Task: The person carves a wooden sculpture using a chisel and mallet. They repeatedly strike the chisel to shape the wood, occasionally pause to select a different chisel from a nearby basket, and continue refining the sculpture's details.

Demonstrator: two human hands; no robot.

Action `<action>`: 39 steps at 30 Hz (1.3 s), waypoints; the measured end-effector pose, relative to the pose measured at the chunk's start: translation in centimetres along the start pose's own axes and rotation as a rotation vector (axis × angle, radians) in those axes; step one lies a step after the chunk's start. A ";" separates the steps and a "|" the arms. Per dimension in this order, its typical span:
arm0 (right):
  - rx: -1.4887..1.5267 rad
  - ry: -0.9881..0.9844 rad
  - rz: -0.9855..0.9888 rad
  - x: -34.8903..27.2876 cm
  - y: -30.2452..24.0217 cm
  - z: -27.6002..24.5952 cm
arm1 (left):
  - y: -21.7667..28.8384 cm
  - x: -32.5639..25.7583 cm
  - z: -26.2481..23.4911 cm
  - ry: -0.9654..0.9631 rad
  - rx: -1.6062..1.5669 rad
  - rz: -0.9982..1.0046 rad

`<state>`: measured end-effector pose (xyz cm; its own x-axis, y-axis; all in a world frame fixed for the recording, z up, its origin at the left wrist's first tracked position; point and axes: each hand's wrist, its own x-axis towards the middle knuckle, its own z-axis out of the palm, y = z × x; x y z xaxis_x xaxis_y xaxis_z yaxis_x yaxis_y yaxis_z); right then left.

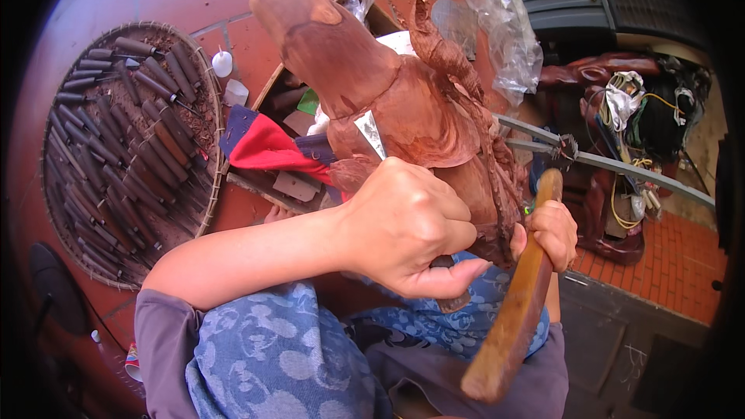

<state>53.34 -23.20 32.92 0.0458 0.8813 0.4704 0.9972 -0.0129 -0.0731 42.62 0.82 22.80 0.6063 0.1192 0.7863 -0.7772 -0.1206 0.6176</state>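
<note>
A large reddish-brown wooden carving (388, 85) rests against my lap, its rounded top pointing away from me. My left hand (407, 225) is closed around a chisel (372, 136); the metal blade pokes up against the carving, and the dark handle end shows below my fist. My right hand (555, 233) grips a long wooden mallet (516, 310), which slants down toward the lower edge. The right hand sits just right of the carving's lower side. My legs are covered by blue patterned cloth (272, 357).
A round woven tray (128, 147) on the left holds several wooden-handled carving tools. A red and blue cloth (260, 147) lies over an open box. Clear plastic bags (504, 31), a dark appliance (590, 0) and tangled wires (628, 109) stand at the right. The floor is red tile.
</note>
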 end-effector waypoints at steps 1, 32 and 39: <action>0.037 0.081 -0.027 0.3 0.2 0.8 | 0.0 0.0 -0.1 -0.001 0.004 -0.003; -0.183 -0.026 0.016 1.2 0.9 -2.2 | 3.8 1.3 -3.9 -0.202 0.409 0.218; -0.257 0.031 -0.054 3.8 2.8 -4.7 | 6.6 5.3 -3.4 -0.795 0.265 -0.391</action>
<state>56.58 -22.15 38.62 -0.0106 0.8689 0.4948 0.9801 -0.0891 0.1774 40.08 3.98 30.96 0.8308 -0.5009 0.2424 -0.4885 -0.4478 0.7489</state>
